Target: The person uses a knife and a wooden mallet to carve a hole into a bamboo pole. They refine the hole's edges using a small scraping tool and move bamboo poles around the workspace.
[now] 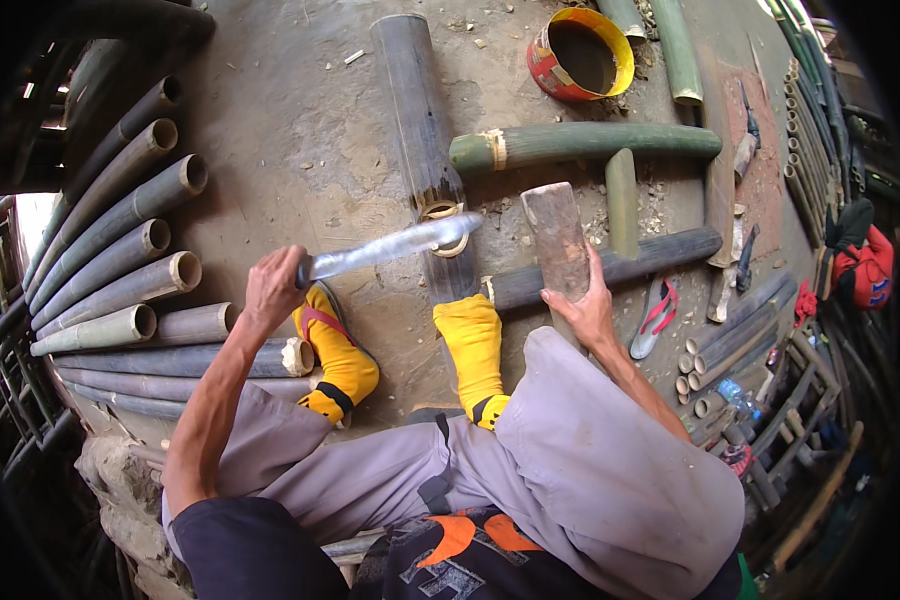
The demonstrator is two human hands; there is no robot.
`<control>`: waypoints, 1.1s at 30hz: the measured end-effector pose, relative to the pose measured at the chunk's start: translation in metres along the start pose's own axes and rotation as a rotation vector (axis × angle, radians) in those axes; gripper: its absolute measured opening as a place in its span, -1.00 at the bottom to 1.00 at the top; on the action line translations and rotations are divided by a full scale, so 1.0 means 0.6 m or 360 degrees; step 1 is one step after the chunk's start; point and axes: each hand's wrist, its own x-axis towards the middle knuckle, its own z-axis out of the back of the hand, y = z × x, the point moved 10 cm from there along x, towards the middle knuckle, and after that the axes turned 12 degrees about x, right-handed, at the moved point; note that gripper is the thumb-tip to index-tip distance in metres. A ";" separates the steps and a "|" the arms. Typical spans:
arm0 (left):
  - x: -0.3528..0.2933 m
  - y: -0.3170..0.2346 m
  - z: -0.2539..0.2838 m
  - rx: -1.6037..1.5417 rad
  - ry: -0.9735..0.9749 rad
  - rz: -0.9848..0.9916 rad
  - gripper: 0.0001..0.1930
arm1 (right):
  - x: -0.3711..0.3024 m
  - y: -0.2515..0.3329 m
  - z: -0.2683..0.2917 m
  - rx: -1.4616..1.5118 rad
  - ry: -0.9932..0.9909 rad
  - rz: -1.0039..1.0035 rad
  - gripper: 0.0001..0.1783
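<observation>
Left hand: clenched round the handle of the knife, at the left of the pole.
Knife: long metal blade reaching over the pole, tip just past the notch; cannot tell whether it touches. Probably stiff and fairly light – hold by the handle alone.
Right hand: grasping the block near its narrow lower end, thumb on the left side.
Block: worn wood, right of the pole and partly in front of the dark pole. Likely heaviest at its broad end, so best held low.
Pole: bamboo on the floor, running forward from the yellow sock. It should be rigid but hollow – smooth skin may slip or roll, and walls could split along the grain. Take hold well away from the notch.
Notch: pale-rimmed opening on the pole's upper side, partly behind the blade.
</observation>
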 end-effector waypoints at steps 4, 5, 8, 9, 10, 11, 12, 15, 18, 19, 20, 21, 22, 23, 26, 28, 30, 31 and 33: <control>-0.005 -0.027 -0.048 0.0285 0.0247 -0.0159 -0.68 | 0.009 0.005 -0.005 -0.0044 0.0047 0.0069 0.10; -0.007 -0.020 -0.050 0.0276 0.0258 -0.0138 -0.68 | 0.009 0.011 -0.009 -0.0043 0.0065 0.0075 0.10; -0.001 -0.014 -0.054 0.0275 0.0309 -0.0132 -0.69 | 0.006 0.043 -0.012 -0.0200 0.0108 0.0341 0.10; 0.004 -0.013 -0.055 0.0280 0.0330 -0.0139 -0.69 | 0.003 0.056 -0.013 -0.0278 0.0121 0.0472 0.11; 0.010 -0.012 -0.053 0.0272 0.0333 -0.0153 -0.70 | -0.005 0.083 -0.025 -0.0341 0.0227 0.0663 0.05; 0.013 -0.006 -0.055 0.0262 0.0372 -0.0139 -0.71 | -0.016 0.110 -0.034 -0.0403 0.0333 0.0854 0.00; 0.015 0.000 -0.058 0.0251 0.0410 -0.0124 -0.71 | -0.030 0.136 -0.043 -0.0464 0.0438 0.1046 -0.05; 0.023 0.003 -0.066 0.0235 0.0512 -0.0098 -0.73 | -0.061 0.197 -0.089 -0.0542 0.1030 0.1802 -0.25; 0.035 0.000 -0.077 0.0259 0.0570 -0.0101 -0.73 | 0.022 0.178 -0.140 -0.1184 0.1144 0.1781 -0.14; 0.036 0.000 -0.083 0.0279 0.0589 -0.0104 -0.73 | 0.067 0.145 -0.157 -0.1513 0.1176 0.1361 -0.04; 0.032 0.002 -0.083 0.0281 0.0576 -0.0109 -0.73 | 0.064 0.152 -0.175 -0.1505 0.1209 0.1351 0.03; 0.024 0.002 -0.083 0.0283 0.0562 -0.0114 -0.73 | 0.056 0.158 -0.193 -0.1497 0.1244 0.1341 0.11; 0.019 0.012 -0.078 0.0296 0.0546 -0.0098 -0.72 | 0.020 0.178 -0.214 -0.1429 0.1283 0.1418 0.13; 0.014 0.009 -0.082 0.0281 0.0551 -0.0103 -0.72 | -0.019 0.201 -0.221 -0.1154 0.1377 0.1645 -0.02; 0.022 0.008 -0.076 0.0275 0.0552 -0.0095 -0.71 | -0.103 0.235 -0.203 -0.0691 0.1462 0.2453 -0.26; 0.043 -0.006 -0.075 0.0269 0.0552 -0.0099 -0.72 | 0.014 0.176 -0.198 -0.1068 0.1357 0.1969 -0.10; 0.032 -0.002 -0.079 0.0267 0.0537 -0.0105 -0.71 | 0.081 0.144 -0.207 -0.1451 0.1288 0.1337 0.12; 0.029 0.009 -0.077 0.0285 0.0514 -0.0080 -0.71 | 0.057 0.148 -0.230 -0.1490 0.1316 0.1235 0.11; 0.009 0.010 -0.082 0.0293 0.0513 -0.0068 -0.71 | -0.012 0.187 -0.241 -0.1080 0.1500 0.1508 0.12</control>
